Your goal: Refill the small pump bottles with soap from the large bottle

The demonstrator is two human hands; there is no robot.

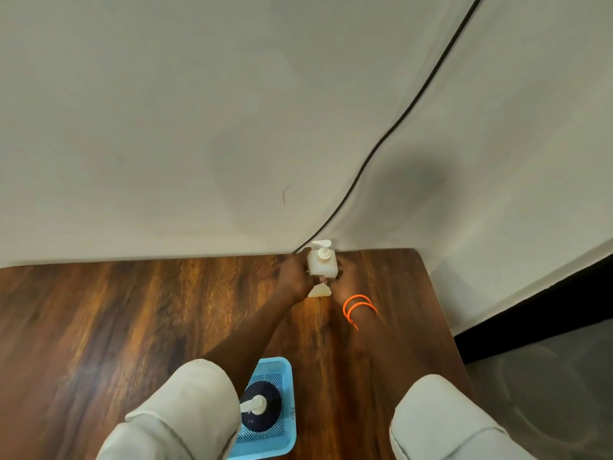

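Observation:
A small white pump bottle (321, 263) stands at the far edge of the wooden table (132, 327), near the wall. My left hand (292, 275) grips it from the left and my right hand (339, 283) closes on it from the right. A second white pump head (322, 243) shows just behind it; its body is hidden. A white shape (320, 290) shows below, between my wrists; I cannot tell what it is. A dark navy bottle with a white pump (261, 406) stands in a blue mesh basket (288, 393) near me, partly behind my left sleeve.
A black cable (398, 114) runs down the white wall to the table's back edge. The table's right edge (444, 327) drops to a grey floor with a black skirting. Orange bands (358, 308) circle my right wrist.

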